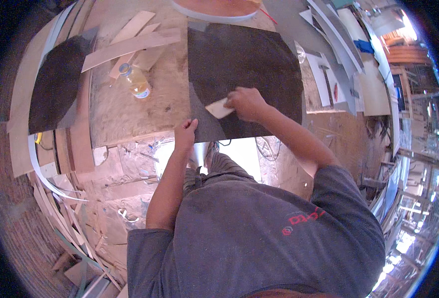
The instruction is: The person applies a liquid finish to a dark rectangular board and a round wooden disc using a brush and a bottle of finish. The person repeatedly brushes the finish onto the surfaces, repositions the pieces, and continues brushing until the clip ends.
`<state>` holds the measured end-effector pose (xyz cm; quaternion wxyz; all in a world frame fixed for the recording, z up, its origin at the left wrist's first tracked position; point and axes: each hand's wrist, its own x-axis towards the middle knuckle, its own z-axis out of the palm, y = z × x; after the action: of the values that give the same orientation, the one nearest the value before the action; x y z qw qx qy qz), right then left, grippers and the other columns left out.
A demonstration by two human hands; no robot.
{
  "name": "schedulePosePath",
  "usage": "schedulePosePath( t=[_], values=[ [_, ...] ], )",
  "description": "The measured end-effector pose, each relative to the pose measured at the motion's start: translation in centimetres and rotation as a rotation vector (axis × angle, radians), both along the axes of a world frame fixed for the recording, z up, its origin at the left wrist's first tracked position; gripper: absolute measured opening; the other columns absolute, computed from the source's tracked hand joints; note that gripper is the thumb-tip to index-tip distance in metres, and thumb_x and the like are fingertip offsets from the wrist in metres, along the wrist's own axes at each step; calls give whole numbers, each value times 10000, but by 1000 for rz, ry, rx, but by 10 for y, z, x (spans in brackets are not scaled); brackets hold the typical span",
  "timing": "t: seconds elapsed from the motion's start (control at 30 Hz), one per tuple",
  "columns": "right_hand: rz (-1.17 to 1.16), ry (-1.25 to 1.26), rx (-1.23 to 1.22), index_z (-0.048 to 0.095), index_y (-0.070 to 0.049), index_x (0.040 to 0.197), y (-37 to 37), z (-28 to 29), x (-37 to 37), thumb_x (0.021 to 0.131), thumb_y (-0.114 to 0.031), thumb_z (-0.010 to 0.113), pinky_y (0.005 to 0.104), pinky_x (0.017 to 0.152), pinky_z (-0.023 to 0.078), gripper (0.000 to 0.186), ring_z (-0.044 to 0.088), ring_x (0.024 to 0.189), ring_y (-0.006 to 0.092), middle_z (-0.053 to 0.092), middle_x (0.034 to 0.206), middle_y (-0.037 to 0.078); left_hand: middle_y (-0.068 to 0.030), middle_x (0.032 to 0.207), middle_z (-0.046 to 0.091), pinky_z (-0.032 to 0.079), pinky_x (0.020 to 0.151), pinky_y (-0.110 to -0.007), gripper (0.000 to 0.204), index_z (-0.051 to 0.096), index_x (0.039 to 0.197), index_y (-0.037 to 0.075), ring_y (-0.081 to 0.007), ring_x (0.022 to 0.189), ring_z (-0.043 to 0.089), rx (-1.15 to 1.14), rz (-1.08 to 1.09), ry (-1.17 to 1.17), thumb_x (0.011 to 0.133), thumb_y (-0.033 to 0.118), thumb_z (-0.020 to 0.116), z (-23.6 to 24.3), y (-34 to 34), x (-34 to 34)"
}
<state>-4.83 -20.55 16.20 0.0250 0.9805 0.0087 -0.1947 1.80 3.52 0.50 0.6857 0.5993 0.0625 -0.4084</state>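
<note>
A large dark sheet (244,69) lies on the wooden worktable. Most of its face looks wet and near black, while the near left corner (205,119) is a duller grey. My right hand (249,104) is closed on a flat, pale scraper (220,108), whose edge meets the sheet near the border between the dark and grey areas. At the near left corner, my left hand (185,133) pinches the sheet's edge between thumb and fingers. On the left lies a second board (56,82) with a similar dark patch.
A clear bottle of yellowish liquid (136,82) stands on the worktable (162,111) left of the sheet. Thin wood strips (135,44) lie behind it. A round white-rimmed piece (214,15) sits at the far edge. Grey and white offcuts (331,74) are to the right.
</note>
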Motion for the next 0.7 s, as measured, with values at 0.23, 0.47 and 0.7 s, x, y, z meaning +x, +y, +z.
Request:
schedulePosePath(
  t=[0.23, 0.47, 0.7],
  values=[
    [-81, -93, 82, 775, -237, 1073, 34, 2, -125, 756, -108, 698, 413, 742, 588, 350, 666, 1022, 251, 732, 1063, -34, -23, 918, 675, 469, 781, -302, 181, 718, 1024, 14, -126, 833, 575, -7, -8, 26, 964, 184, 733, 12, -7, -2],
    [-514, -88, 359, 784, -164, 1089, 33, 34, -155, 860, -81, 694, 408, 796, 570, 260, 716, 979, 281, 758, 1032, 88, -29, 932, 686, 487, 779, -306, 179, 710, 1025, 18, -140, 849, 602, -114, 16, 91, 971, 188, 726, -8, 0, 3],
    [-971, -542, 560, 715, -26, 1135, -27, 50, -142, 938, -130, 724, 365, 797, 543, 223, 712, 928, 219, 762, 1004, 134, -69, 1021, 667, 514, 739, -346, 455, 635, 1151, -3, -163, 868, 614, 86, 7, -107, 873, 291, 843, 53, 24, 10]
  ],
)
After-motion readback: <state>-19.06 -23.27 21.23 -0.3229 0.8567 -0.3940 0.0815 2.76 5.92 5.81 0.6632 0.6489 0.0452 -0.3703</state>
